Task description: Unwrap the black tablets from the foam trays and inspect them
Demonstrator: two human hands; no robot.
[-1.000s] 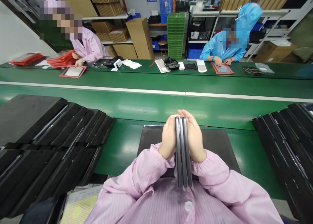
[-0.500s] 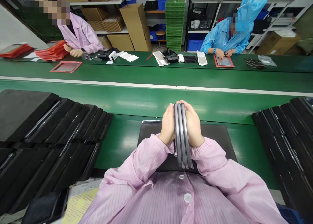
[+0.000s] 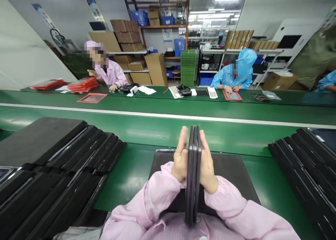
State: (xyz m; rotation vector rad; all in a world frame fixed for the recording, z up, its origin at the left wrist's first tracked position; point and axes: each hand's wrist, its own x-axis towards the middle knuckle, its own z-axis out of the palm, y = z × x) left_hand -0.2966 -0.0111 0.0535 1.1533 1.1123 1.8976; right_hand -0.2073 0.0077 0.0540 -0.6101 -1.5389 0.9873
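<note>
Upright between my palms stands a small stack of thin dark tablet-like slabs, seen edge-on. My left hand presses its left face, index finger stretched up and the other fingers bent. Against the right face lies my right hand, with its fingers extended forward. Beneath them a flat black pad rests on the green bench. The broad faces of the slabs are hidden from me.
Stacked black slabs stand in rows at left and right. Beyond a white strip, one co-worker in pink sits near red-framed panels; another in blue handles a red-framed panel.
My view has tilted up, showing more of the back wall. The slabs stand more upright and closer to me, and my left index finger has lifted away from them.
</note>
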